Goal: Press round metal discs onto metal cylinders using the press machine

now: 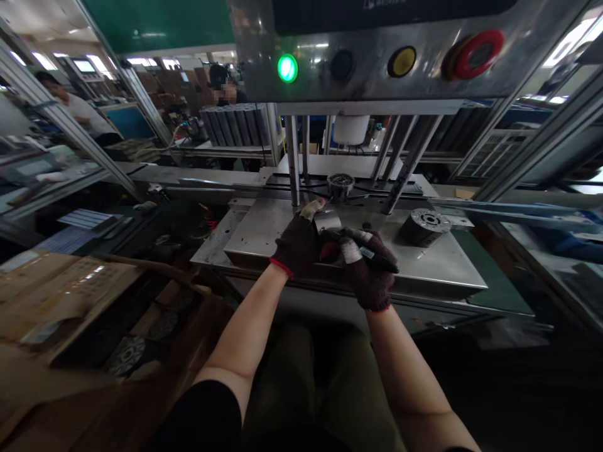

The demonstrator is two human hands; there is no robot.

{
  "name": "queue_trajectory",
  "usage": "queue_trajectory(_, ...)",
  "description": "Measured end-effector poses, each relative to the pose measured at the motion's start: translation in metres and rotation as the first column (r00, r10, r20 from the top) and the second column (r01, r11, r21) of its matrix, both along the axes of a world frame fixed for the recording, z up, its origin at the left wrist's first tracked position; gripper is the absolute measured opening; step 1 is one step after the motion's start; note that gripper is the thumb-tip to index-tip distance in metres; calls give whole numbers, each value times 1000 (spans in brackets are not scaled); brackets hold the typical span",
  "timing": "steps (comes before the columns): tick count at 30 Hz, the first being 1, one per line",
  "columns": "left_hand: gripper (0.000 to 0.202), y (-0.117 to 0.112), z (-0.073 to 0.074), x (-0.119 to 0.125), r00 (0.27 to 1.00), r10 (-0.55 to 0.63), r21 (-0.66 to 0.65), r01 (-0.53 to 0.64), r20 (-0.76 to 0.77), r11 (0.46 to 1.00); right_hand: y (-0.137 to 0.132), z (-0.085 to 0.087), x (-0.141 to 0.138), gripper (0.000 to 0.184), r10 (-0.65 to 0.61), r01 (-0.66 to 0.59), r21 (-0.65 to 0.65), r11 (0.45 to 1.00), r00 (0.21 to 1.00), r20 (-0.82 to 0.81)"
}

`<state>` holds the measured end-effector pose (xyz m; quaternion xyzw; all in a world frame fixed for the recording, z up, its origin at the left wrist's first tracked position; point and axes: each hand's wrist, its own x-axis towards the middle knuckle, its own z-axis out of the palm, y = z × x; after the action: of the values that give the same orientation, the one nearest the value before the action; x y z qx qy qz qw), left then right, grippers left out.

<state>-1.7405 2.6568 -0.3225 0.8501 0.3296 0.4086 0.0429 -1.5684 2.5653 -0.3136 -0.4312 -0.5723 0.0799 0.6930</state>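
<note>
Both my hands wear dark knit gloves and meet over the steel press table (438, 270). My left hand (298, 243) is closed round a shiny metal cylinder part (326, 221), its taped thumb on top. My right hand (370, 270) grips a dark marker pen (372, 253) whose tip points at the cylinder. A round slotted metal part (424, 226) rests on the table to the right. Another round part (340, 184) sits farther back between the press columns.
The press head above carries a lit green button (287, 68), a yellow button (401, 61) and a red stop button (475, 54). Cardboard boxes (56, 295) with round parts stand at my left. Two other people work at benches behind, upper left.
</note>
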Motion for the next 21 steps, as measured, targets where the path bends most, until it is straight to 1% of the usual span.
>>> queue_trajectory(5, 71, 1, -3, 2, 997, 10, -9, -9, 75, 1000, 0, 0, -1, 18, -1, -2, -27, 1000, 996, -91)
queue_trajectory(7, 73, 1, -3, 3, 995, 9, -8, -8, 99, 1000, 0, 0, 0, 19, -3, 0, -42, 999, 996, -92)
queue_trajectory(11, 77, 0, -5, 3, 990, -31, 10, 29, 134, 1000, -1, 0, 0, 18, -27, 23, -52, 998, 996, -81)
queue_trajectory(13, 78, 0, -5, 3, 989, -15, -4, 16, 145, 1000, -1, 0, 0, 20, -24, 18, -68, 998, 995, -92)
queue_trajectory(16, 82, -1, -4, 4, 987, 25, -54, -17, 157, 998, 0, -5, 1, 25, -30, 18, -99, 995, 991, -128)
queue_trajectory(19, 90, -4, 0, 5, 987, 22, -85, -8, 159, 996, 2, -14, 4, 28, -45, 30, -111, 993, 989, -139)
queue_trajectory(21, 91, -7, 2, 5, 986, 23, -115, -5, 163, 993, 4, -19, 5, 28, -55, 39, -108, 993, 987, -153)
